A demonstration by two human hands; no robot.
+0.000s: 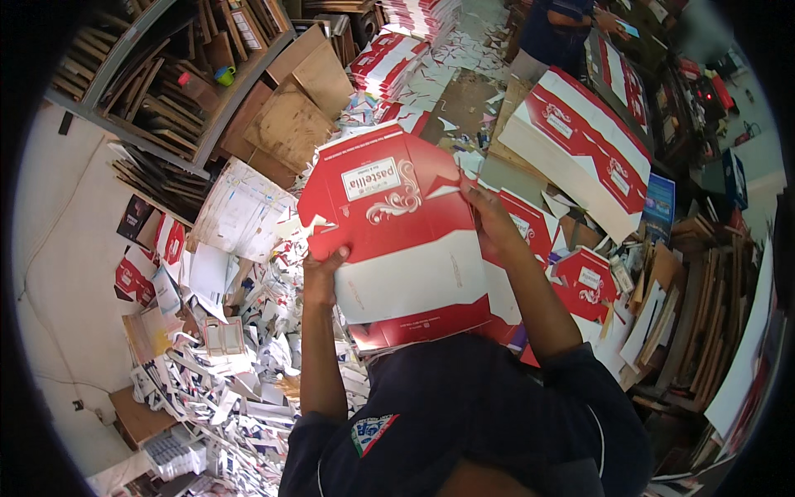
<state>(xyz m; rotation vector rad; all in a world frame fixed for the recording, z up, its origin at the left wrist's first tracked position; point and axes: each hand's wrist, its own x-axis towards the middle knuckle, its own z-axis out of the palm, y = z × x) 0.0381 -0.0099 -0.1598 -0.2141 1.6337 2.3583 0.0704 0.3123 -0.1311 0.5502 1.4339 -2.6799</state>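
A thick stack of red and white printed carton blanks (406, 286) is in front of my body, its cut outline showing flaps and notches. My left hand (321, 269) grips the stack's left edge with the thumb on top. On the right edge my right hand (489, 214) is closed round the stack near a notch, and its fingertips are partly hidden. Beneath and to the right of the stack lie more red and white blanks (530, 222). Another cut blank (585, 284) rests beyond my right forearm.
Paper offcuts (248, 414) cover the floor at the left. A tall pile of printed sheets (571, 141) stands at the far right. Wooden boards (290, 124) lean by a shelf (240, 95) at the far left. Another person (546, 37) stands at the back. Boards (696, 315) are stacked upright at the right.
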